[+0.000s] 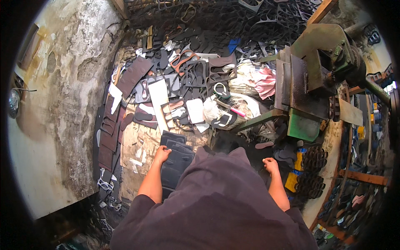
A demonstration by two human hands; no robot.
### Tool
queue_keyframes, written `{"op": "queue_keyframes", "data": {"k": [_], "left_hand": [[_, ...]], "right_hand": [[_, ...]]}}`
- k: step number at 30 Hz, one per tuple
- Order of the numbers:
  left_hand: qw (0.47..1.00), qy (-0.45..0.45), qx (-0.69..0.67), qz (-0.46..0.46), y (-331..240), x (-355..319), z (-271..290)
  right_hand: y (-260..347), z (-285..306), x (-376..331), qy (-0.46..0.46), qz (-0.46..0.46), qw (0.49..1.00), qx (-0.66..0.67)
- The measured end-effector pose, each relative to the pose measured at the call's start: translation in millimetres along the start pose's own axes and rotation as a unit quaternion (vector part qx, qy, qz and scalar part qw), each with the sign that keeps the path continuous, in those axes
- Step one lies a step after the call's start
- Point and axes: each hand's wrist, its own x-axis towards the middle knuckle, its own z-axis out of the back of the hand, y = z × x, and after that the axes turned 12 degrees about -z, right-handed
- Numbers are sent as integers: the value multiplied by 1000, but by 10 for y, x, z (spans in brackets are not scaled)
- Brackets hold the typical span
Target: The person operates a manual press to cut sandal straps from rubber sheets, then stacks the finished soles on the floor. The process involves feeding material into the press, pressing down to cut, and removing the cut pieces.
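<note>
My left hand (pixel 163 154), its fingers curled, is at the left edge of a stack of dark grey foam sheets (pixel 177 160). The thumb and fingertips close on the edge of one sheet, and rounded outlines mark the sheets' surface. On the other side of my dark shirt, my right hand (pixel 271 165) is closed with its fingertips pointing inward. Whatever it may hold is too small or dark to make out. Dark offcuts (pixel 285 153) lie just beyond that hand. My shirt hides the space between the two hands.
A heavy green-and-black press machine (pixel 312 79) stands at the right. Sandal straps, soles and brown cut-out sheets (pixel 135 75) cover the floor ahead. A stained wall (pixel 71 104) rises at the left. Black ring-shaped pieces (pixel 313 160) are stacked by yellow boxes (pixel 291 182).
</note>
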Motion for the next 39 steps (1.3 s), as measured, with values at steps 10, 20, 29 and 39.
{"op": "queue_keyframes", "data": {"k": [10,20,29,39], "left_hand": [[999,9,-30,28,176,-118,-41],[999,27,8,38,221,-308,-5],[999,-44,-10,26,-63,-627,85],[998,12,9,62,53,-1100,-960]], "right_hand": [[-27,34,37,18,20,1000,-13],[-193,167,-232,25,-20,999,-4],[-866,514,397,29,31,996,-79],[-549,1364,402,-38,117,991,-45]]}}
